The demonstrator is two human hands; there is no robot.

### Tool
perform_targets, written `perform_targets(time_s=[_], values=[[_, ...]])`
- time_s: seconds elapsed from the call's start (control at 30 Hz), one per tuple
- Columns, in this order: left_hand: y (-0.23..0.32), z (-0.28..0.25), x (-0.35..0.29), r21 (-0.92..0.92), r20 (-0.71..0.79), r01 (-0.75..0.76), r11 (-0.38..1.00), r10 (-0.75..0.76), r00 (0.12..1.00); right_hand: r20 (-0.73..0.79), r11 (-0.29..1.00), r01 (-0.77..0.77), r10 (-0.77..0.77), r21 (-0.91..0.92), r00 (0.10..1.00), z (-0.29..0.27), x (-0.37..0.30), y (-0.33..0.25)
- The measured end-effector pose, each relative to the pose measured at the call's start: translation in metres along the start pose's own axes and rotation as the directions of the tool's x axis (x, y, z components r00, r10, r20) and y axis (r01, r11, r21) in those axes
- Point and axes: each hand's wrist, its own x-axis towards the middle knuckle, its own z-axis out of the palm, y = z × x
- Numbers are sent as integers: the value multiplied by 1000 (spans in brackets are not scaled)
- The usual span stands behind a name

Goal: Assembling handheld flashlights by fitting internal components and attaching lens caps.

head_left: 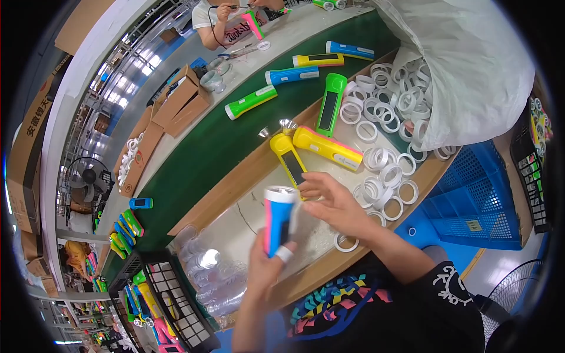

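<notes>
In my left hand (268,262) I grip a blue and pink flashlight (276,217), held upright with its white-rimmed head up. White tape wraps one finger of that hand. My right hand (332,203) hovers just right of the flashlight's head, fingers stretched and apart; whether a fingertip touches the rim is unclear. Beyond it lie a yellow flashlight with a dark panel (289,159) and a yellow and pink flashlight (328,147). A green flashlight (332,105) rests across the tray's far edge. Two small silver reflector cups (287,125) sit beside the yellow ones.
Many white rings (388,176) fill the right of the cardboard tray (318,276); clear lenses (212,276) are stacked at its left. A white sack (471,76) overhangs the right. More flashlights (250,102) lie on the green belt. A co-worker (235,23) handles a flashlight opposite. Crates flank me.
</notes>
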Motion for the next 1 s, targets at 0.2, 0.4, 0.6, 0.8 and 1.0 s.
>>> perform_targets(time_s=[0.2,0.4,0.6,0.8,1.0], values=[[-7,-66,54,428,-426,-346,835,524,738,89,663,268,-292,-698,952,-54,14,-31],[-34,-41,32,702,63,-375,605,472,879,129,47,154,-342,-987,931,-65,19,-27],[-61,-98,-2,915,-304,208,347,250,919,-18,326,-13,-12,-945,1000,-86,33,-13],[-80,-125,-21,897,-265,105,428,333,905,268,174,305,-207,-936,941,-41,9,-25],[-77,-137,-14,764,-328,4,645,383,863,286,-67,287,13,-956,958,-36,-23,2]])
